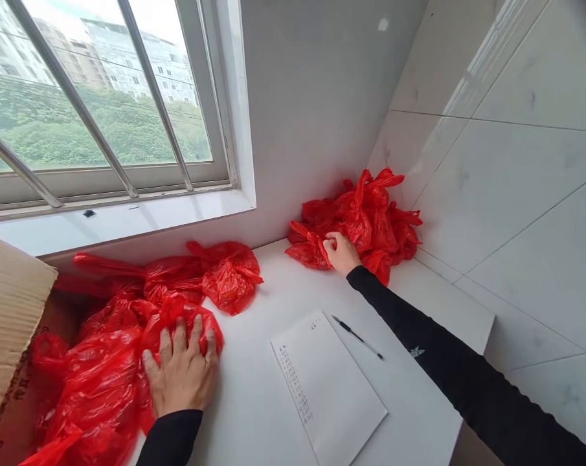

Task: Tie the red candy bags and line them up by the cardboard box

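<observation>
My left hand (pixel 183 366) lies with its fingers spread on a red plastic bag (pixel 208 323) at the near end of the left group of red bags (pixel 108 362). Stretched out to the far right corner, my right hand (pixel 342 254) pinches a small knotted red plastic bag (pixel 309 249) at the front of a second pile of red bags (pixel 363 220). Whatever the bags contain is hidden by the plastic. Between my arms lies a white paper pad (pixel 336 395) with a handwritten list down its left side. A black pen (pixel 357 336) rests beside it.
A cardboard box (pixel 15 310) stands at the left edge, against the left bags. The white tabletop (pixel 244 382) meets the wall below a barred window (pixel 98 129). White tiles (pixel 526 194) cover the right wall. The table's right edge (pixel 477 369) shows beyond my right sleeve.
</observation>
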`<state>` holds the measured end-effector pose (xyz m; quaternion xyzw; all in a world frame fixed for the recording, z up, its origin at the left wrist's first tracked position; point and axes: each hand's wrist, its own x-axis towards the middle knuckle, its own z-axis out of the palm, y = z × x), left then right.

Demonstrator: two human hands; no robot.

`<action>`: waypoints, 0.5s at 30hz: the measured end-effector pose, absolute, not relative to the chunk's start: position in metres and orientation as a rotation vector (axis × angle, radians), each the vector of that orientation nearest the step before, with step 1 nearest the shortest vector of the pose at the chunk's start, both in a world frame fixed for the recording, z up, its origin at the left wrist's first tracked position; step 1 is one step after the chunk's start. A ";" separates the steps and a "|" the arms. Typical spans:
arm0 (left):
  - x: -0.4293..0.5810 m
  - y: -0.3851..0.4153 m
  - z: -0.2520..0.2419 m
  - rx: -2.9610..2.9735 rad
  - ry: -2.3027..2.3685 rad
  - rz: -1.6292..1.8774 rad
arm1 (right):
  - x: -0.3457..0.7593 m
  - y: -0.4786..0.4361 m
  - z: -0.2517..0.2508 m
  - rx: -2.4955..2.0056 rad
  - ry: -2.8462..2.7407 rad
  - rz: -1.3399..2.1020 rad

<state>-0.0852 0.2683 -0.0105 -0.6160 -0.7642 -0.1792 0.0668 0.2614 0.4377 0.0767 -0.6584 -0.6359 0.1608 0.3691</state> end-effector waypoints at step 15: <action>-0.031 0.140 0.031 -1.806 -2.024 -1.155 | 0.251 0.501 0.116 -1.905 -1.667 0.464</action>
